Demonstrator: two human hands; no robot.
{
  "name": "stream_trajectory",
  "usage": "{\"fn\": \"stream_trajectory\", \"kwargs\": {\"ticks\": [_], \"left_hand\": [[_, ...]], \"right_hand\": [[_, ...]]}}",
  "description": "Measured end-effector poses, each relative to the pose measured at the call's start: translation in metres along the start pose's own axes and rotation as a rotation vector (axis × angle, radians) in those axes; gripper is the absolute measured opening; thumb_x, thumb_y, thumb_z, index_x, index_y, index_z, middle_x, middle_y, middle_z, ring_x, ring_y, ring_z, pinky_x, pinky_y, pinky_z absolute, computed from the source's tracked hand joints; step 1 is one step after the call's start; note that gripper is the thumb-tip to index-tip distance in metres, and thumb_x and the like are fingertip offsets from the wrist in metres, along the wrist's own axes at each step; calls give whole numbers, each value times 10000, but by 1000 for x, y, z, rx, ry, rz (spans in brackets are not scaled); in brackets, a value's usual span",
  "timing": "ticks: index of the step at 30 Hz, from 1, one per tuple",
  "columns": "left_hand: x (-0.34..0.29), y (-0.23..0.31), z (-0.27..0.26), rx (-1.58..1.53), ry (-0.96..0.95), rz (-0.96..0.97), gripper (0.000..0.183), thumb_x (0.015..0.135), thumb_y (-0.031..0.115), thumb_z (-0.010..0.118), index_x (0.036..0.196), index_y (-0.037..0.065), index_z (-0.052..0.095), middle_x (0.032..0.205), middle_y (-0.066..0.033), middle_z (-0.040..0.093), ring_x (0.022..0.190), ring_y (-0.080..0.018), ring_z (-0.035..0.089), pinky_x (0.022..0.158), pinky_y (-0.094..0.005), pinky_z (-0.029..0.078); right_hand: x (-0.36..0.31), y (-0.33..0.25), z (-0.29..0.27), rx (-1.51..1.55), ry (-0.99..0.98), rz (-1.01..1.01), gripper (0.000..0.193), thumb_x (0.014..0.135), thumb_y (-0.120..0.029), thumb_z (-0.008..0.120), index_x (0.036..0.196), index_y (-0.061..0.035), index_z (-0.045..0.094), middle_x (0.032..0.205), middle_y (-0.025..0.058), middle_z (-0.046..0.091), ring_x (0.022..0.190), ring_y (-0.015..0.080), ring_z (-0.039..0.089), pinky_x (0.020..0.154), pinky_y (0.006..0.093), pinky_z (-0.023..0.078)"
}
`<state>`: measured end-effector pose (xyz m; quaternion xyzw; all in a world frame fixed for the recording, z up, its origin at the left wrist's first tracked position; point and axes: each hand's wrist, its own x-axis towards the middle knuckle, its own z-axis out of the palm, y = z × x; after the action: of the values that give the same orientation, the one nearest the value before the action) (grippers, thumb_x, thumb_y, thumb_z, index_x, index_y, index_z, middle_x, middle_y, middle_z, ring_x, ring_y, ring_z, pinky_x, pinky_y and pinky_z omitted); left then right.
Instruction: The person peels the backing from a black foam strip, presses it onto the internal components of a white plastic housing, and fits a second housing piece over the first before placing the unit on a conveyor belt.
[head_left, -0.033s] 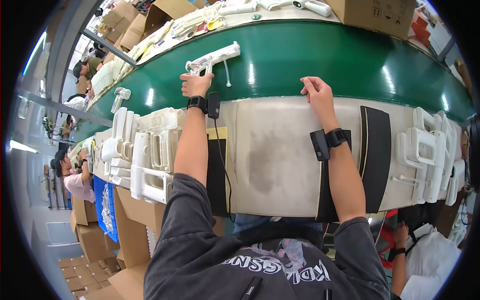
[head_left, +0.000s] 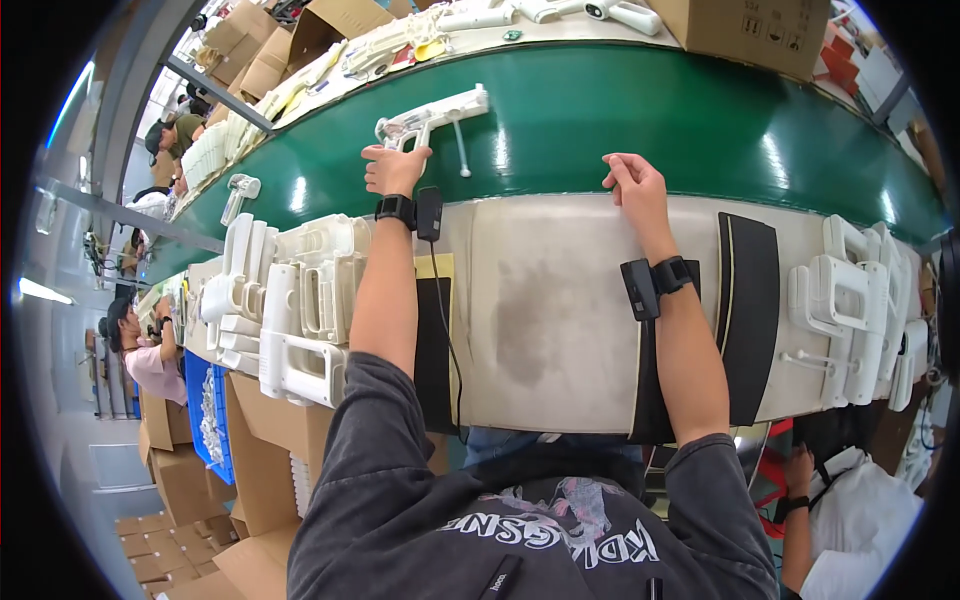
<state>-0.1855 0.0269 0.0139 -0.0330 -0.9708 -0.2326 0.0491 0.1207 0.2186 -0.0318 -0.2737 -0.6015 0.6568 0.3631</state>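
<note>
Apparently the left hand (head_left: 393,172) holds the white gun-shaped shell (head_left: 445,108) by its handle, fingers bent round one side and thumb on the other, perhaps since that is the easiest part to grasp; the shell is over the green belt (head_left: 620,120), barrel toward the upper right. The right hand (head_left: 638,190) is near the belt's edge, fingers loosely curled with nothing visible in them; whether their tips touch, I cannot tell. White parts (head_left: 280,310) crowd the surface (head_left: 590,300) at the left, probably for easy reach
</note>
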Motion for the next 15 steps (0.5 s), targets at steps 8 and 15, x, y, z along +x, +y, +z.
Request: {"fn": "stream_trajectory", "kwargs": {"ticks": [8, 15], "left_hand": [[-125, -6, -54, -424, -246, 308, 1023, 637, 460, 905, 1331, 8, 304, 1219, -260, 565, 1120, -349, 597, 948, -449, 476], [-240, -45, -76, -367, -351, 306, 982, 673, 385, 874, 1343, -30, 287, 1255, -280, 525, 1161, -401, 544, 1039, -520, 346]], "right_hand": [[11, -2, -23, 585, 251, 113, 215, 1029, -136, 543, 1124, 28, 644, 792, 50, 603, 638, 104, 528, 568, 250, 427], [19, 11, -34, 674, 186, 150, 216, 1019, -133, 552, 1132, 30, 636, 832, 51, 603, 678, 126, 541, 604, 277, 452]]}}
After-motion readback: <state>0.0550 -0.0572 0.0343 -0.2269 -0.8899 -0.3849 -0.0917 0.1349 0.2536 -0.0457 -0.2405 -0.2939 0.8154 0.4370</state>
